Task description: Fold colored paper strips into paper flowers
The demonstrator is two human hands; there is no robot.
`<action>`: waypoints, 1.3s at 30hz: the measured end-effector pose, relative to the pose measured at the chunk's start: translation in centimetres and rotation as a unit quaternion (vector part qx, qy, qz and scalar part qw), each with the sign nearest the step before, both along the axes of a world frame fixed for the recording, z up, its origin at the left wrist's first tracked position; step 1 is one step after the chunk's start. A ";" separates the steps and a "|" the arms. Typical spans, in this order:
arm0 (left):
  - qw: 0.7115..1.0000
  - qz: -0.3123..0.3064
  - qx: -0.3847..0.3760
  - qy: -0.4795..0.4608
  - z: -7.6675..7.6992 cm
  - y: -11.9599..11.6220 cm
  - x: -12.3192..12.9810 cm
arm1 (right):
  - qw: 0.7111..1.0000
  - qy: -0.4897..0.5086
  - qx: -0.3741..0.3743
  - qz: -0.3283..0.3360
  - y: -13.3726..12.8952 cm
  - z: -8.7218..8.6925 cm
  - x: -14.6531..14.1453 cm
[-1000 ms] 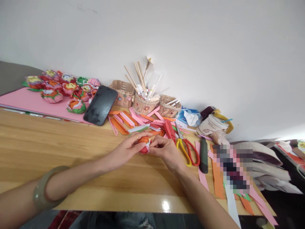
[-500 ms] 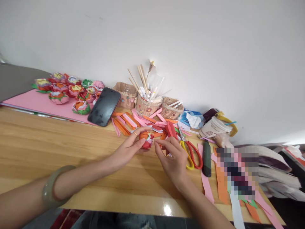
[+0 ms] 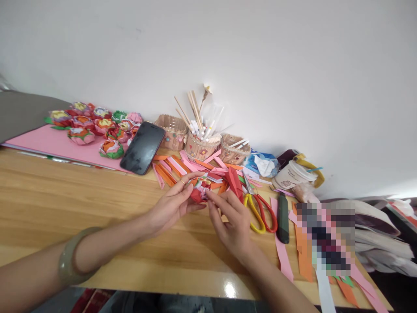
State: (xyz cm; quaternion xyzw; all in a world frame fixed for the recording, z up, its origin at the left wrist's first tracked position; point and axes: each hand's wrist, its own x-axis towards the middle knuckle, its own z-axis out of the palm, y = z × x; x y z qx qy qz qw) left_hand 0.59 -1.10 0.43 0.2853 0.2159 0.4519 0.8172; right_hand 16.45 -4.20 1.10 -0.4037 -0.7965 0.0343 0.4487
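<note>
A small red, orange and white folded paper flower (image 3: 200, 191) is held above the wooden table by my left hand (image 3: 172, 203), whose fingers wrap round its left side and underside. My right hand (image 3: 230, 217) is at the flower's right edge, with its fingertips bent together against the petals; whether they pinch a petal is too small to tell. Behind both hands lies a pile of folded paper strips (image 3: 176, 167) in orange, pink, red and white. Scissors (image 3: 260, 213) with yellow and red handles rest just right of my right hand.
A black phone (image 3: 143, 148) leans near the pink sheet (image 3: 48, 141), which bears several paper flowers (image 3: 104, 125). Decorated baskets (image 3: 202, 147) stand by the wall. To the right are a dark green cutter (image 3: 282, 219), a paper cup (image 3: 293, 174) and long paper strips (image 3: 304, 256).
My left hand has turned the flower a little and its lower fingers now show beneath it. The fingertips of my right hand have moved left, onto the flower's edge.
</note>
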 end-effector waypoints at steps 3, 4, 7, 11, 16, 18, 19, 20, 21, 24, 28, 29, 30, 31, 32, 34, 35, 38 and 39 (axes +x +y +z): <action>1.000 -0.018 -0.016 -0.015 0.2 0.3 -0.2 | 0.998 0.042 -0.034 0.027 0.0 0.6 0.3; 0.999 -0.028 -0.020 -0.016 0.2 0.4 -0.2 | 0.996 0.073 -0.045 0.011 0.1 0.8 0.5; 0.998 -0.061 -0.029 -0.014 0.3 0.6 -0.4 | 0.985 0.146 -0.083 -0.046 0.4 1.1 0.9; 0.995 -0.090 -0.038 -0.007 0.2 0.8 -0.8 | 0.979 0.163 -0.118 -0.035 0.6 1.2 1.0; 0.991 -0.108 -0.075 0.018 0.0 0.9 -0.9 | 0.979 0.157 -0.126 -0.010 0.5 1.2 0.7; 0.990 -0.106 -0.084 0.026 0.0 0.9 -0.8 | 0.981 0.147 -0.126 -0.003 0.4 1.1 0.7; 0.990 -0.104 -0.087 0.030 0.0 0.9 -0.7 | 0.982 0.141 -0.127 0.000 0.4 1.1 0.6; 0.990 -0.102 -0.089 0.033 0.0 0.9 -0.7 | 0.983 0.135 -0.128 0.004 0.4 1.1 0.6; 0.990 -0.100 -0.092 0.037 0.1 0.9 -0.6 | 0.983 0.129 -0.128 0.007 0.3 1.1 0.5; 0.989 -0.100 -0.098 0.045 0.1 0.9 -0.5 | 0.985 0.121 -0.119 0.012 0.2 1.3 0.3; 0.989 -0.099 -0.097 0.057 0.2 0.9 -0.4 | 0.991 0.099 -0.086 0.035 0.0 1.4 0.1; 0.988 -0.098 -0.099 0.062 0.2 0.8 -0.4 | 0.992 0.088 -0.076 0.041 -0.1 1.4 0.1; 0.988 -0.096 -0.100 0.067 0.1 0.8 -0.4 | 0.994 0.075 -0.065 0.046 -0.1 1.3 0.1; 0.988 -0.095 -0.100 0.071 0.1 0.8 -0.4 | 0.996 0.060 -0.050 0.051 -0.2 1.2 0.2; 0.988 -0.095 -0.097 0.074 0.0 0.8 -0.4 | 0.997 0.042 -0.032 0.054 -0.3 1.1 0.2; 0.988 -0.101 -0.091 0.071 -0.2 0.7 -0.4 | 0.998 0.000 0.008 0.056 -0.4 0.7 0.4; 0.988 -0.105 -0.090 0.069 -0.3 0.7 -0.3 | 0.998 -0.023 0.025 0.058 -0.4 0.5 0.4; 0.986 -0.115 -0.103 0.068 -0.7 0.7 -0.3 | 0.992 -0.091 0.055 0.068 -0.4 0.2 0.5; 0.985 -0.120 -0.102 0.069 -0.8 0.7 -0.3 | 0.989 -0.109 0.064 0.071 -0.4 0.2 0.5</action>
